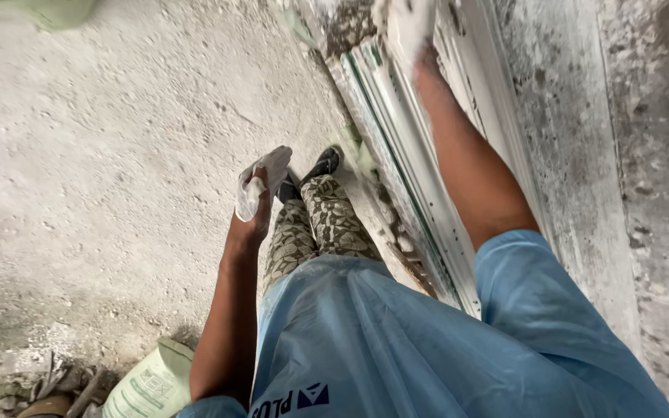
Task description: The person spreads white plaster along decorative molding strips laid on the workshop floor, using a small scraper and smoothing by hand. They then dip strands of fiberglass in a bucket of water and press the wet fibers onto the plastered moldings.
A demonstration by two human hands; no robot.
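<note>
right hand (406,27): fingers cut off by top edge | sack (151,385): cut off at bottom edge

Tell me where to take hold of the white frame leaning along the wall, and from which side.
Grip the white frame on its outer long edge, coming from the floor side, since its other side lies close against the wall. The ribbed rails run lengthwise, so fingers could probably hook over one. The right hand already rests near its far end; the left hand holds a crumpled white cloth.
</note>
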